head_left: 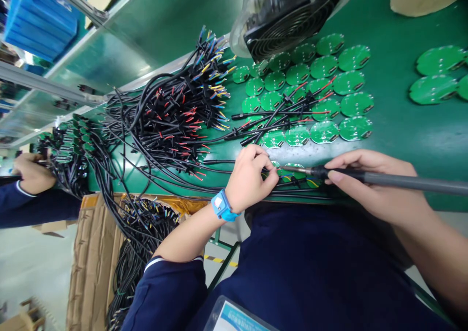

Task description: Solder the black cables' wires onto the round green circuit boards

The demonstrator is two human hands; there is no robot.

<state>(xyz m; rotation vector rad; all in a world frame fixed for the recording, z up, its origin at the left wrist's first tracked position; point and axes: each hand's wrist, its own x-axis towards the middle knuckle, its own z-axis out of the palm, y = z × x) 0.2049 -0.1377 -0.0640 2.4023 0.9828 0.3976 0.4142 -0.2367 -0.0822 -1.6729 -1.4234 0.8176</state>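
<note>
My left hand (252, 174), with a blue wrist strap (223, 205), is pinched at the edge of a round green circuit board (292, 171) near the bench's front edge; what the fingers pinch is too small to name. My right hand (369, 182) grips a soldering iron (383, 179) by its grey handle. The iron's metal tip reaches left over that board, close to my left fingertips. Black cables with coloured wire ends (175, 126) run from the board to the left.
Several round green boards (314, 97) lie in rows on the green mat, with two or three more boards (437, 75) at the right. A fume fan (288, 19) stands behind them. A co-worker's hand (31, 172) works at the far left. A cardboard box of cables (106, 253) stands below the bench.
</note>
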